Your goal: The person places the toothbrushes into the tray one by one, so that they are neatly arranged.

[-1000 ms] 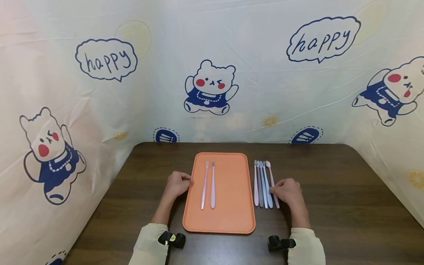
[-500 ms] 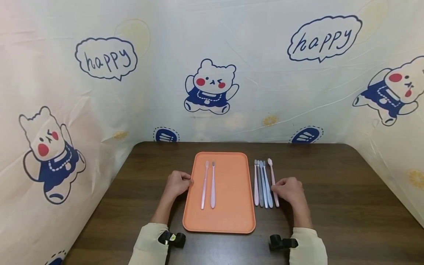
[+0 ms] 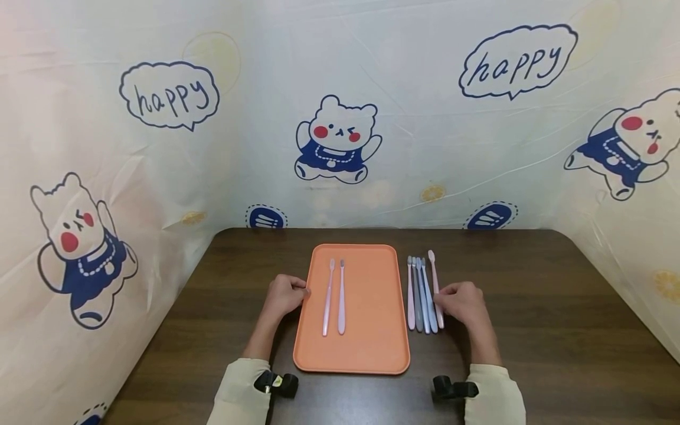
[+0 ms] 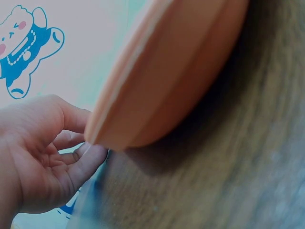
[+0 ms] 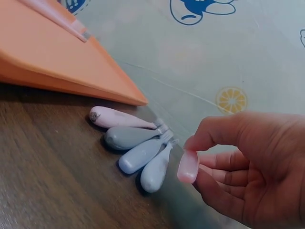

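Note:
My right hand (image 3: 463,300) pinches a pink toothbrush (image 3: 433,273) by its handle between thumb and forefinger. In the right wrist view the rounded end of that pink toothbrush (image 5: 189,167) points toward the camera. Just left of it lies a row of toothbrushes: one pink (image 5: 116,118), one grey (image 5: 127,137), and two bluish ones, the outer being light blue (image 5: 155,171). My left hand (image 3: 285,294) grips the left rim of an orange tray (image 3: 372,313), thumb and forefinger on its edge. On the tray lie a pink toothbrush (image 3: 327,301) and a lilac toothbrush (image 3: 342,304), side by side.
A dark wooden table (image 3: 542,307) carries everything. Behind and at both sides hangs a pale curtain (image 3: 414,141) printed with bears and lettering. Black wrist mounts (image 3: 454,388) sit on both cuffs.
My right hand has shifted the pink toothbrush slightly away from me, so its head now stands farther back than the row. My left hand and the tray have stayed put.

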Tool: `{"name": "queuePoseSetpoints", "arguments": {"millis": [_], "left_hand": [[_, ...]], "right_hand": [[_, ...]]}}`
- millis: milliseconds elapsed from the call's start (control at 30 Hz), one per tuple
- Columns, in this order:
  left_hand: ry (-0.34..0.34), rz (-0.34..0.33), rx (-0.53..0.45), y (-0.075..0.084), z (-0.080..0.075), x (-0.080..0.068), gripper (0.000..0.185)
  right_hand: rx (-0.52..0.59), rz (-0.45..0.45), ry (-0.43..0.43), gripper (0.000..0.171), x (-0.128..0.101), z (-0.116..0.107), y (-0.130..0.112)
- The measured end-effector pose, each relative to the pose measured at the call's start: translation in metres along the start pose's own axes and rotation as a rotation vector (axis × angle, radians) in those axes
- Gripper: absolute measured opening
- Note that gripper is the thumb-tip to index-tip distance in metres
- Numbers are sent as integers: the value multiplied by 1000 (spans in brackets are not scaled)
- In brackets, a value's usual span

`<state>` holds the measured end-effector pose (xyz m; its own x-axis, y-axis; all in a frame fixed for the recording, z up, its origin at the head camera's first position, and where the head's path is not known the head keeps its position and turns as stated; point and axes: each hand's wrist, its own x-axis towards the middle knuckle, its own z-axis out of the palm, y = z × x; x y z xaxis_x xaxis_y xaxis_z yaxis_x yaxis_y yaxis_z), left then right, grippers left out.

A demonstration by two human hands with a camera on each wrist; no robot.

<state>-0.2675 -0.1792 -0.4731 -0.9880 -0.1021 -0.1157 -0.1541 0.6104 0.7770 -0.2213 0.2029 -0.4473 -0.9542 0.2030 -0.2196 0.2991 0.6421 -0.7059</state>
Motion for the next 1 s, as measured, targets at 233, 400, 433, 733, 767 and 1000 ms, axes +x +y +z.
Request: {"name": "queuePoseSetpoints", "arguments": {"millis": [233,400,433,733,767,1000], "left_hand": [[12,10,4,0,0,1,20],[9,8,5,0,0,1,21],[10,6,4,0,0,0,21],[15,3,0,-2,2,0,19],[14,1,0,-2,2,0,19],[12,-5,2,-2,1,1,19]], "right_hand": [[72,-16,-33,32,-2,2,-9],[98,-30,-43,31,-6,3,-18],[106,-31,-47,31,-7,3,-20],[210,-116,-66,31,-8,12,-27],[227,-125,-73,31,-8,13,-28],[292,-159,-119,30,-10,23,-36]]}}
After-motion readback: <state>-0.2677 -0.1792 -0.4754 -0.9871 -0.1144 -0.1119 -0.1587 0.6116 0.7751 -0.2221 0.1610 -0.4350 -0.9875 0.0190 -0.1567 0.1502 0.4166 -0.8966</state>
